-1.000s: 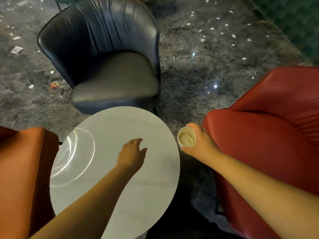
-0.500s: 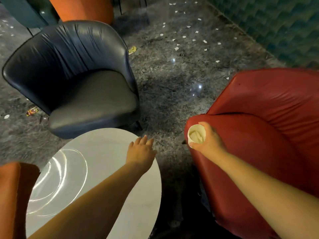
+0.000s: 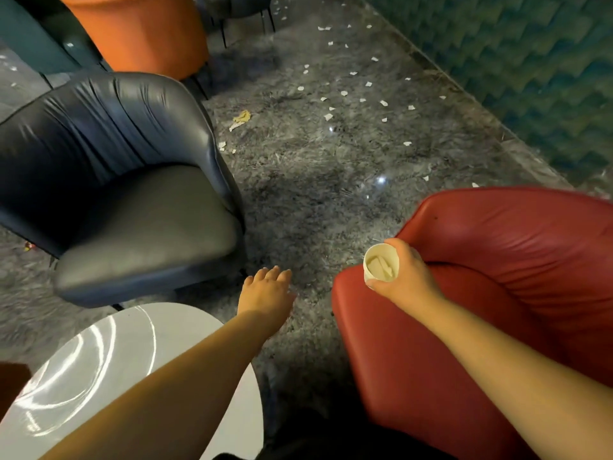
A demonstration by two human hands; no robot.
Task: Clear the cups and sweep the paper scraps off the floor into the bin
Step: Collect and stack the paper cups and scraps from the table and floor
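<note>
Since the earlier frames, the left hand (image 3: 265, 290) had slid off the round white marble-look table (image 3: 99, 366) and out over the grey floor (image 3: 315, 194), fingers straight and holding nothing.

Its right counterpart, the right hand (image 3: 406, 280), gripped a small white paper cup (image 3: 380, 264) with crumpled paper inside, held above the front edge of the red leather armchair (image 3: 497, 277). White paper scraps (image 3: 345, 93) lay scattered across the floor beyond, near the green textured wall (image 3: 547, 78). A dark blue leather armchair (image 3: 116, 187) stood left, an orange chair (image 3: 142, 31) behind it.
</note>
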